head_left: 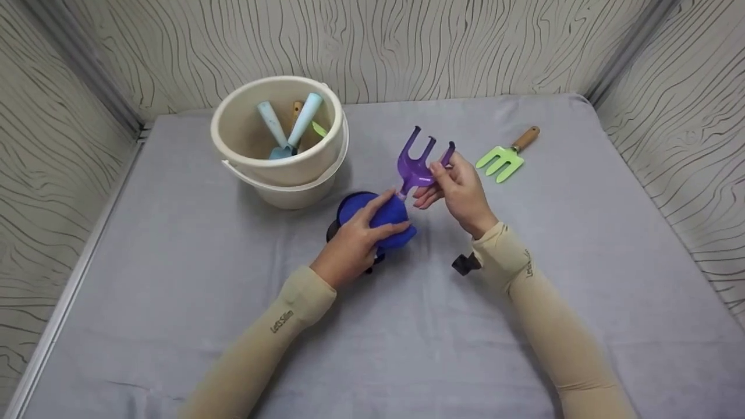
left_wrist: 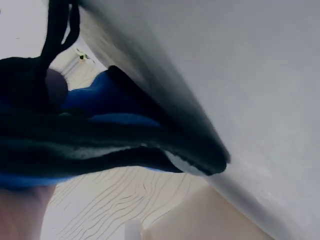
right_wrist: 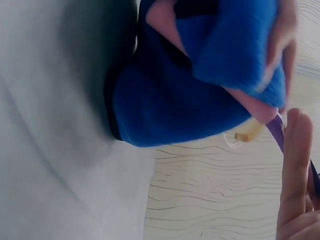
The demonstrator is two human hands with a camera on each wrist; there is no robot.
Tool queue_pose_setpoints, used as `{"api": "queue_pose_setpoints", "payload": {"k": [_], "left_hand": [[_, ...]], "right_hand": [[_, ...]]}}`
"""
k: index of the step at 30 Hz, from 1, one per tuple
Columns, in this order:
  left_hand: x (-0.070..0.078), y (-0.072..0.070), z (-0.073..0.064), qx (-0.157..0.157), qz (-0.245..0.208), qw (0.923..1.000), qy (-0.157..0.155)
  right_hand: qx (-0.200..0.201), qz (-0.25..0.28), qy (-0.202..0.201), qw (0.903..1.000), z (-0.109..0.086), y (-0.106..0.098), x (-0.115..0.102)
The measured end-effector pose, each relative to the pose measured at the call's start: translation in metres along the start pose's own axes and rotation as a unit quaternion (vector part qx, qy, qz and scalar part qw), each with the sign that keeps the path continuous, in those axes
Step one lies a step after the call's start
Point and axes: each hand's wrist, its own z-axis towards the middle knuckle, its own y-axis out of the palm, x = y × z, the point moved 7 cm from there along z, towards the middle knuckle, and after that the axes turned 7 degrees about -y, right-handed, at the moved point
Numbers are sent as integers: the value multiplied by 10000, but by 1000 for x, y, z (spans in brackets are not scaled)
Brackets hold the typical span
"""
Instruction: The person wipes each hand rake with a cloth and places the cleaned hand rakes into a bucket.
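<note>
In the head view a purple three-tined hand rake [head_left: 415,172] points away, tines up. Its pink handle [right_wrist: 254,106] runs into a folded blue cloth [head_left: 391,214] with black edging, which wraps round it. My left hand [head_left: 352,244] grips the cloth from above, fingers spread over it near the rake's neck. With thumb and fingers my right hand [head_left: 465,195] pinches the rake head by its right-hand tine. Dark straps hang beside the blue cloth [left_wrist: 120,95] in the left wrist view. The handle's far end is hidden by the cloth.
A cream bucket [head_left: 279,174] with light-blue-handled tools [head_left: 305,119] inside stands at the back left. A green hand fork [head_left: 505,158] with a wooden handle lies at the back right. Grey cloth [head_left: 419,349] covers the table, and wood-patterned walls [head_left: 436,46] enclose it.
</note>
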Motion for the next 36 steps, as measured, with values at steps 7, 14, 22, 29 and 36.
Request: {"api": "queue_pose_setpoints", "payload": {"k": [7,14,22,29,36], "left_hand": [[-7,1,2,-315,-88,9988,-354],[-14,0,5,-294,33,9990,-326],[-26,5,1,-478,79,9979,-428],[-44,9,-2,-992,-158,9901,-985],[-48,7,2,-1162,-300,9878,-996]], "right_hand": [[429,-24,-32,9991,2,-15,-5],[866,108,-115,9961,9,-38,-13],[1653,563,-231,9844,7,-82,-18],[1815,461,223,9821,4,-95,1],[1645,477,442,9842,20,-84,7]]}}
